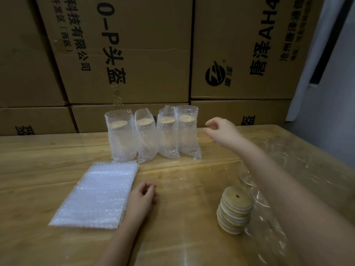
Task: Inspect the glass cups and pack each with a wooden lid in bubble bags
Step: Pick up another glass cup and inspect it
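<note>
- The table is a glossy wooden surface. Stacked cardboard boxes with black printed characters stand directly behind it. A pale wall shows at the far right.
- The left hand rests on the table, just beside the right edge of the flat bubble bag stack. Its fingers are loosely curled and hold nothing.
- The right hand is raised above the table, near the rightmost packed cup but apart from it. Its fingers are loosely curled and empty.
- The wooden lid stack stands beside the right forearm, well apart from the fingers of both hands. The top lid has a small hole.
- Four packed cups stand upright in a row at the far middle of the table. Each sits in its own bubble bag, with one wooden lid visible on top inside the bag.
- Unpacked clear glass cups are on the right side of the table, behind the lid stack and partly hidden by the forearm. Their number cannot be told.
- The lids in the stack and the bags in the flat stack are too close-packed to count.
</note>
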